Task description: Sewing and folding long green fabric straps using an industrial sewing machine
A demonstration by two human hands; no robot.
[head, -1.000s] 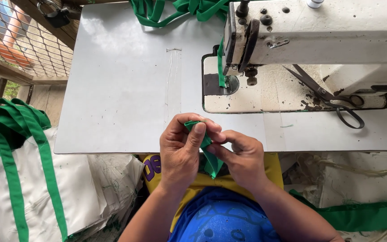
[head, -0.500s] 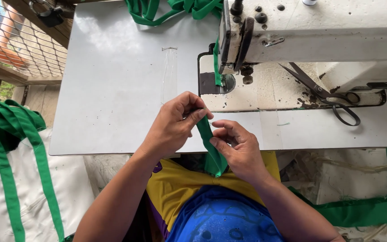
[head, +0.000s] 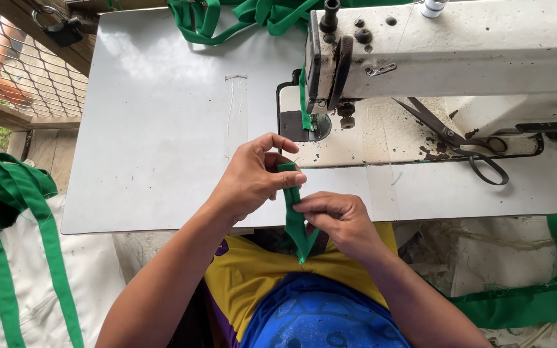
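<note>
A narrow green fabric strap point(head: 294, 219) is stretched between my two hands at the near edge of the white sewing table point(head: 162, 116). My left hand point(head: 253, 177) pinches its upper end between thumb and fingers. My right hand point(head: 336, 219) grips the strap lower down, where it folds into a point above my lap. Beyond my hands stands the white sewing machine point(head: 446, 51), with another green strap point(head: 303, 103) hanging at its needle.
Black scissors point(head: 465, 145) lie on the machine bed to the right. Green straps point(head: 240, 16) pile at the table's far edge. White bags with green handles point(head: 14, 258) sit on the left, green fabric point(head: 530, 303) lower right. A wire fence point(head: 14, 64) is upper left.
My hands have drawn apart: the left moved up and forward with the strap's end, and the strap now runs straight between them instead of bunched.
</note>
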